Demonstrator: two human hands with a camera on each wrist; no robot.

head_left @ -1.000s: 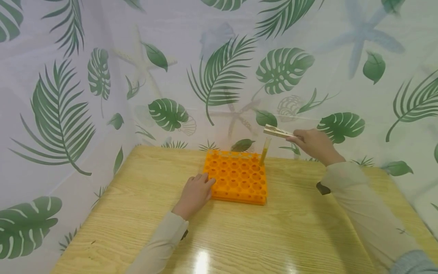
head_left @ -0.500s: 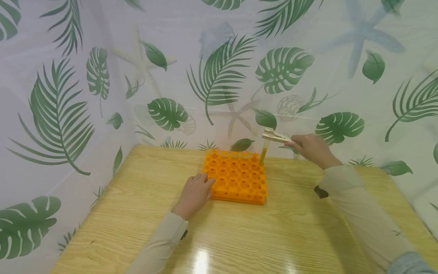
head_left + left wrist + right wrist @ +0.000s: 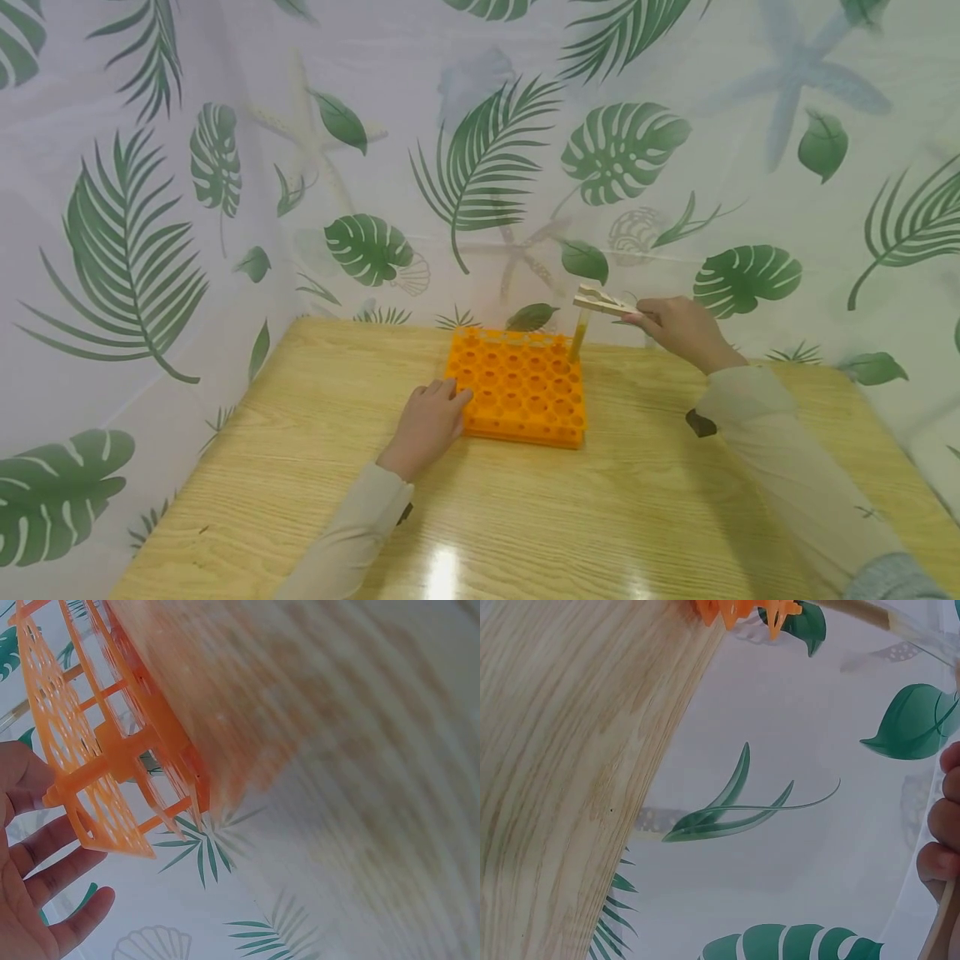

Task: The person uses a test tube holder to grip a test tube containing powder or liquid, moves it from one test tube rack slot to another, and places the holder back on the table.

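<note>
An orange test tube rack [image 3: 517, 383] with rows of round holes sits on the table. My left hand [image 3: 426, 423] holds its left side; in the left wrist view, that hand's thumb and fingers lie around the end of the rack [image 3: 120, 754]. A glass test tube [image 3: 579, 335] with yellowish liquid leans at the rack's back right corner. My right hand [image 3: 682, 329] grips the handle of a wooden test tube holder [image 3: 603, 302], whose tip overlaps the tube's top. Only the fingers of the right hand [image 3: 946, 817] show in the right wrist view.
The wood-grain table [image 3: 300, 467] ends at the back against a white curtain [image 3: 360, 175] printed with green leaves. Another stretch of the curtain hangs along the left side. A dark wrist strap [image 3: 702, 422] shows under the right sleeve.
My right hand has lowered the test tube holder and shifted it slightly left, from above the tube's rim onto its top. The left hand and the rack have stayed put.
</note>
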